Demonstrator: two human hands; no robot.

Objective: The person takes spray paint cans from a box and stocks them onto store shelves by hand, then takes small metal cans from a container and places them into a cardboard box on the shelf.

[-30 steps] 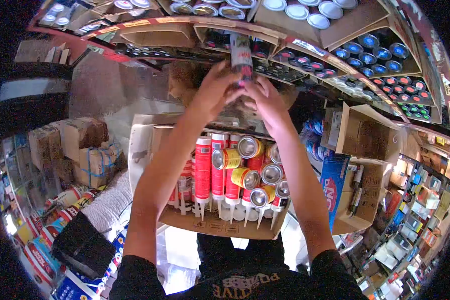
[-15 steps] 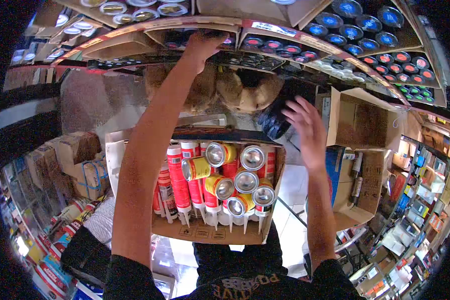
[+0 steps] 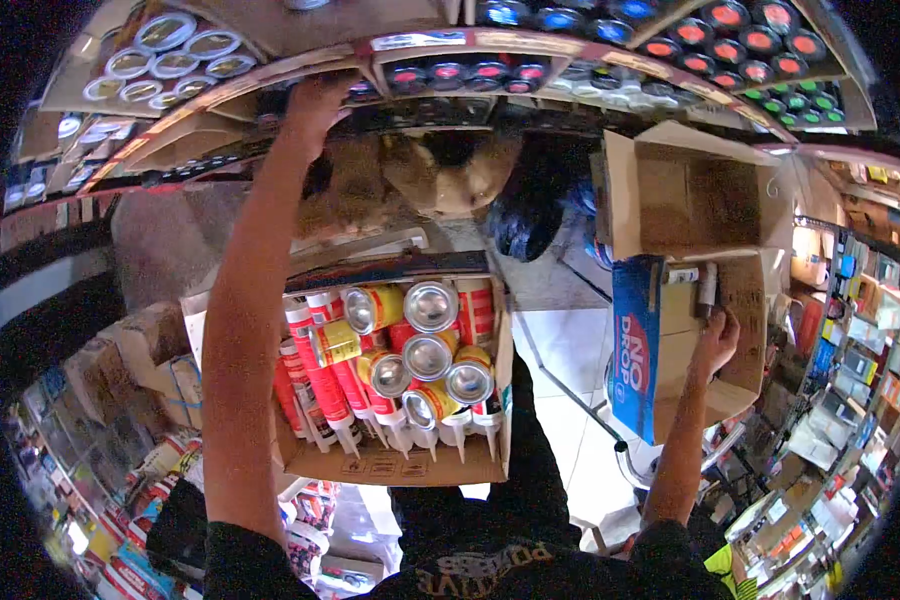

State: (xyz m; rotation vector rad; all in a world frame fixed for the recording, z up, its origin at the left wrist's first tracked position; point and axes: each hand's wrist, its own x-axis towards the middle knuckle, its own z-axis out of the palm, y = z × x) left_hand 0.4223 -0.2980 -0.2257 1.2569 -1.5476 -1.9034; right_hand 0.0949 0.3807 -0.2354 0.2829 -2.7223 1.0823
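Head view: main reference is the carton (image 3: 320,462) of red tubes (image 3: 320,385) and yellow cans (image 3: 432,306), sitting in front of the person's dark clothing. To the right of the carton, a blue-sided box (image 3: 630,345) lettered "NO DROP" stands open. The tube (image 3: 708,284) lies inside it, to the right of the carton and a little above its middle; a second, paler tube (image 3: 682,276) lies just beside. Handling, my judgement: best to take this tube round its body rather than by the tip, and lift it clear of the box wall without knocking its neighbour; at the shelf (image 3: 540,48), beyond the carton, fingers should go in gently among the capped cans (image 3: 490,72). Hands: the right hand (image 3: 717,345) has its fingers bent at the tube's near end, apparently touching; whether they pinch it, cannot tell. Left hand (image 3: 320,108) is raised beyond the carton, at the dark opening under the shelf edge; fingertips lost in shadow, so how wide they spread, or whether they hold anything, cannot tell.
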